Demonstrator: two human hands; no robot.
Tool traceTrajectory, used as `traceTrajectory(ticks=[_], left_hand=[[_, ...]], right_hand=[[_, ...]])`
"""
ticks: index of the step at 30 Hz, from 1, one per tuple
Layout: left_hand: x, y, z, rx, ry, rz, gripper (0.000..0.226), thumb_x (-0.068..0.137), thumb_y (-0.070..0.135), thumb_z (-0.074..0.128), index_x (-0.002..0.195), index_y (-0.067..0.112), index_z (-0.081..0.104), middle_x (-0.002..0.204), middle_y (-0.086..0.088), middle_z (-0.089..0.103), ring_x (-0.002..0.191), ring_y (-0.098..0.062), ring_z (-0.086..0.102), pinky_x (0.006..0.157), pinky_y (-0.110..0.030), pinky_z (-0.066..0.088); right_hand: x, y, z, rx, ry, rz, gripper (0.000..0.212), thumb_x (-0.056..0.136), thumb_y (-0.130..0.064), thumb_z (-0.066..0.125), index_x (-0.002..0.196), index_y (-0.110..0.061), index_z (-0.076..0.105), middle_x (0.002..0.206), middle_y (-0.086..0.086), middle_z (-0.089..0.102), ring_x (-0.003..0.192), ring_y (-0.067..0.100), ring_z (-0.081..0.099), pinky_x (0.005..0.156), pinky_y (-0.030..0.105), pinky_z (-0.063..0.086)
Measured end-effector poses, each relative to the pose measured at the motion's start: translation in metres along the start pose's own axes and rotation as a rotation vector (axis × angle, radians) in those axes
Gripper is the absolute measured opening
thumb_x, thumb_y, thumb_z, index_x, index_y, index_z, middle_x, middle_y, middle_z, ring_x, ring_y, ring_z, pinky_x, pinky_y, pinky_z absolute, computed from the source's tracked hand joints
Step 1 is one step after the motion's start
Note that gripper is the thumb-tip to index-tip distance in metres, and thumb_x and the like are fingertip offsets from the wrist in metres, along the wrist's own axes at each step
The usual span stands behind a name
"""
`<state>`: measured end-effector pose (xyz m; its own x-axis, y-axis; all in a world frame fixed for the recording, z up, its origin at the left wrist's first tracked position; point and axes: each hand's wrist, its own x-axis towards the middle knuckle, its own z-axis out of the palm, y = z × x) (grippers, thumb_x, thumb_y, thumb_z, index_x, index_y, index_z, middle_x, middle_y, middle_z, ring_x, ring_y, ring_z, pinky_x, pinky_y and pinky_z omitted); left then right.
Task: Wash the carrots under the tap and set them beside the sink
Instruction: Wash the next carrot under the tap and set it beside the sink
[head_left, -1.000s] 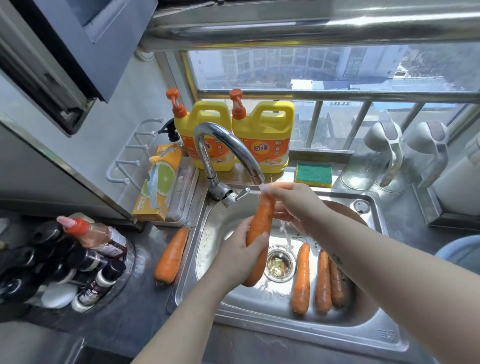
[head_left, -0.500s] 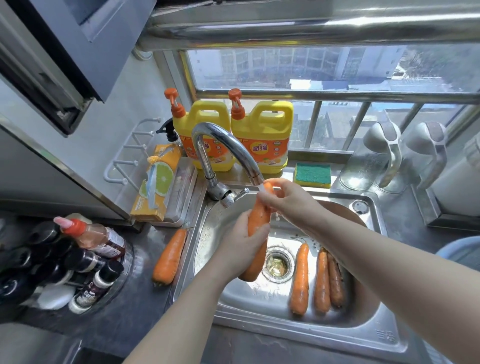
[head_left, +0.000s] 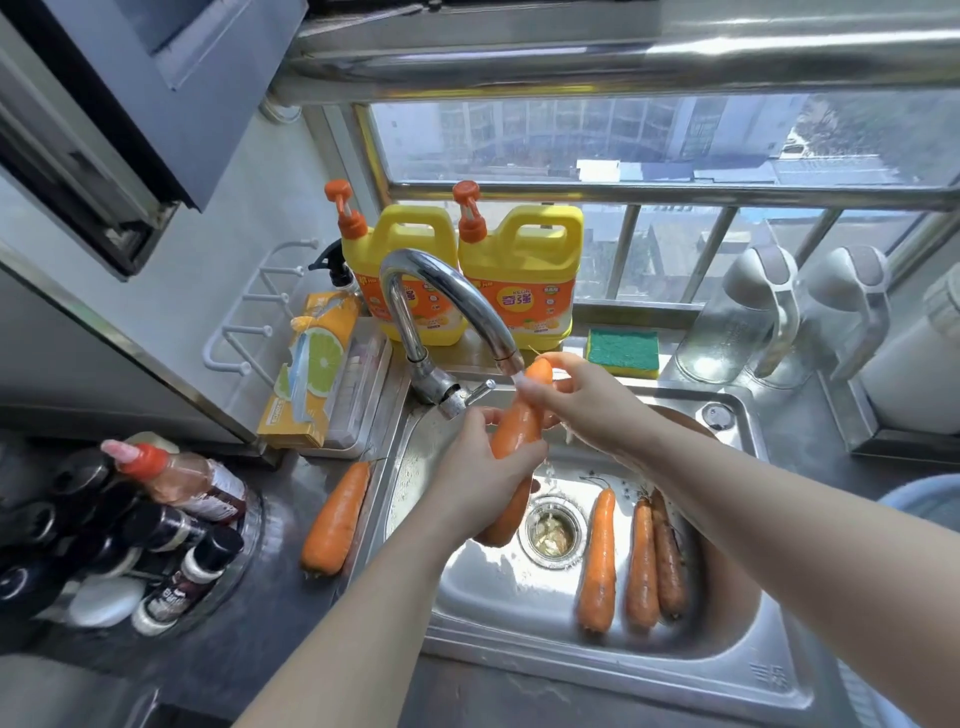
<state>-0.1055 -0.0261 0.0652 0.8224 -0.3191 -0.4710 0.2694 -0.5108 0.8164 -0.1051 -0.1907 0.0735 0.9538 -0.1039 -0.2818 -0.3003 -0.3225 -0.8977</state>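
An orange carrot (head_left: 521, 420) stands nearly upright under the running tap (head_left: 451, 306), its top right at the spout. My left hand (head_left: 480, 475) grips its lower half. My right hand (head_left: 582, 397) holds its upper end with the fingertips. Three more carrots (head_left: 598, 564) lie side by side on the bottom of the steel sink (head_left: 613, 670), right of the drain (head_left: 552, 531); the two on the right look darker. One carrot (head_left: 336, 519) lies on the counter just left of the sink.
Two yellow detergent jugs (head_left: 519, 275) and a green-yellow sponge (head_left: 622, 351) stand behind the sink. A yellow box (head_left: 311, 374) leans at back left. A round rack of sauce bottles (head_left: 130, 540) fills the left counter. Glass jugs (head_left: 748, 317) sit at right.
Both hands have raised the carrot, so its top now touches the spout. My right hand has slid up to the carrot's top end, and my left hand has moved up with it.
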Motion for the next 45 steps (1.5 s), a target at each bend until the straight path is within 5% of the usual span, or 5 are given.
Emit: traceTrajectory(ticks=[4, 12, 24, 33, 45], left_hand=[[0.001, 0.003, -0.001, -0.055, 0.002, 0.014, 0.044, 0.084, 0.036, 0.075, 0.119, 0.026, 0.050, 0.104, 0.000, 0.071, 0.082, -0.018, 0.076, 0.090, -0.054, 0.057], [0.005, -0.003, -0.002, -0.002, 0.048, 0.026, 0.061, 0.062, 0.061, 0.064, 0.115, 0.031, 0.060, 0.098, 0.002, 0.074, 0.094, -0.020, 0.072, 0.092, -0.053, 0.056], [0.002, 0.009, -0.002, 0.133, 0.066, 0.169, 0.007, 0.096, 0.033, 0.064, 0.098, 0.039, 0.061, 0.089, 0.009, 0.070, 0.084, -0.013, 0.067, 0.073, -0.032, 0.052], [0.002, 0.009, -0.005, 0.117, 0.082, 0.204, 0.019, 0.096, 0.025, 0.064, 0.111, 0.036, 0.066, 0.083, 0.013, 0.068, 0.077, -0.005, 0.065, 0.066, -0.025, 0.045], [0.000, 0.008, -0.001, 0.181, 0.119, 0.250, 0.028, 0.095, 0.032, 0.065, 0.123, 0.034, 0.065, 0.103, 0.006, 0.063, 0.092, -0.005, 0.062, 0.069, -0.019, 0.043]], right_hand=[[-0.004, 0.000, 0.004, 0.036, -0.032, 0.019, 0.063, 0.086, -0.035, 0.078, 0.133, -0.009, 0.046, 0.104, 0.015, 0.073, 0.091, 0.021, 0.072, 0.083, 0.033, 0.056], [-0.002, 0.004, 0.006, -0.023, -0.032, 0.003, 0.069, 0.085, -0.036, 0.079, 0.140, -0.019, 0.040, 0.098, 0.017, 0.071, 0.084, 0.025, 0.070, 0.075, 0.036, 0.053], [0.007, 0.011, 0.007, 0.113, 0.060, 0.058, 0.074, 0.088, -0.038, 0.075, 0.148, -0.020, 0.035, 0.106, 0.007, 0.073, 0.097, 0.018, 0.071, 0.094, 0.041, 0.055], [0.003, 0.006, 0.003, 0.312, 0.015, 0.113, 0.071, 0.088, -0.020, 0.078, 0.147, -0.024, 0.038, 0.102, 0.011, 0.075, 0.079, 0.017, 0.073, 0.072, 0.023, 0.054], [0.005, 0.006, 0.003, 0.179, 0.052, 0.089, 0.077, 0.080, -0.020, 0.085, 0.144, -0.023, 0.042, 0.102, 0.009, 0.076, 0.092, 0.022, 0.075, 0.088, 0.034, 0.058]])
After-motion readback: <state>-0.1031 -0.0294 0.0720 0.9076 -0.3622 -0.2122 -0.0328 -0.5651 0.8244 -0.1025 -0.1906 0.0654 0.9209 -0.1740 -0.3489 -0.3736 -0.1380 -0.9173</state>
